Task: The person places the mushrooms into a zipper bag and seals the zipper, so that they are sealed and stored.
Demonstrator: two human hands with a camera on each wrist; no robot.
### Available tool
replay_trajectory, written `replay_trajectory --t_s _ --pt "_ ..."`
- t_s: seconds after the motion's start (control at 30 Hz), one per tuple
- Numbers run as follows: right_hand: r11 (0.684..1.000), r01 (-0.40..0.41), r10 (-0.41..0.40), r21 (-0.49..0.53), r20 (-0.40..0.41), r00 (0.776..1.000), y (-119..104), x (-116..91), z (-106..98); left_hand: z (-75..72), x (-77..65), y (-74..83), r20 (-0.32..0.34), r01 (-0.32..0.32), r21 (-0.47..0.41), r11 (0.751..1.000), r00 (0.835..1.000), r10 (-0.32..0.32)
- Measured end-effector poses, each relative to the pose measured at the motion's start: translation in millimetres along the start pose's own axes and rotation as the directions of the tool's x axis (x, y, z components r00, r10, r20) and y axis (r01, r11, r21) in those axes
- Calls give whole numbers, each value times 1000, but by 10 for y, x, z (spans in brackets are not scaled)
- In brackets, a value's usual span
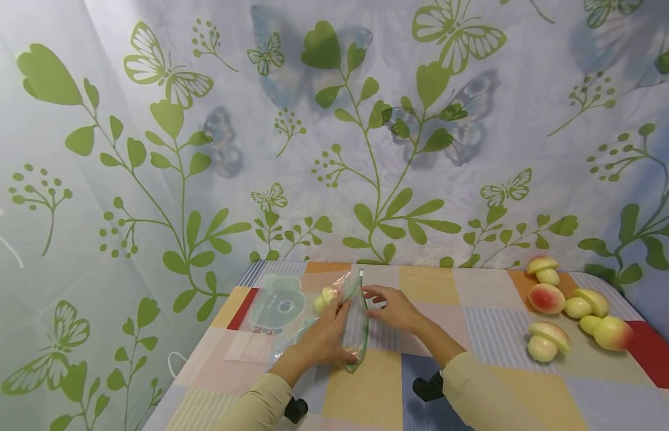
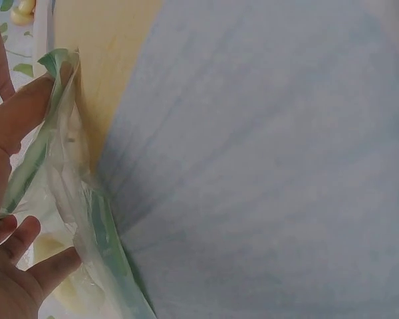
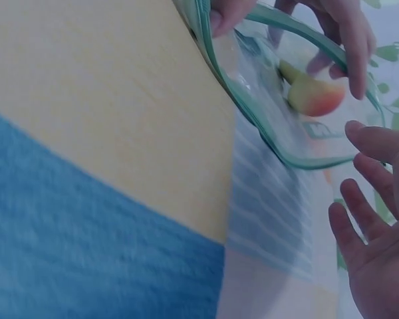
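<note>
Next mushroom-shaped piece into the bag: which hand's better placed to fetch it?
Right hand, I'd say: it's nearer the loose mushroom-shaped pieces and appears to grip nothing, while the left hand holds the clear bag by its green-edged mouth.

No text, label, brand or number can be read clearly. On the left of the surface [image 1: 366,395], the flat bag's [image 1: 274,303] small print is illegible.
</note>
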State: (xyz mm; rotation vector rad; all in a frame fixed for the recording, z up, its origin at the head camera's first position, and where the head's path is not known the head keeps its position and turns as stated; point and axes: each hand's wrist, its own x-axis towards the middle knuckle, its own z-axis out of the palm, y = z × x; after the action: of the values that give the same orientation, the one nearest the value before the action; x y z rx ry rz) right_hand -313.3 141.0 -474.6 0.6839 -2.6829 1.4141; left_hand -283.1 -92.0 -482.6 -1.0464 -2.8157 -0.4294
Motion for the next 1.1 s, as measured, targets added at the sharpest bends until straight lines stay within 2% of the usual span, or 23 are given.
replay_trajectory --t_s 0.37,0.7,0.9,1.1 --pt "998 58 -58 -38 7 998 30 -130 -247 9 -4 -10 -4 -11 1 1000 1000 11" --pt "998 36 -36 -45 -10 999 115 -263 -441 37 -21 -40 -19 -58 -24 998 998 58" --pt "998 25 -26 -60 -26 999 142 -339 -569 36 -25 -41 20 -25 -71 997 999 26" --pt "998 34 -36 -59 -30 999 168 -399 -674 70 -12 -21 46 11 -57 998 999 -8"
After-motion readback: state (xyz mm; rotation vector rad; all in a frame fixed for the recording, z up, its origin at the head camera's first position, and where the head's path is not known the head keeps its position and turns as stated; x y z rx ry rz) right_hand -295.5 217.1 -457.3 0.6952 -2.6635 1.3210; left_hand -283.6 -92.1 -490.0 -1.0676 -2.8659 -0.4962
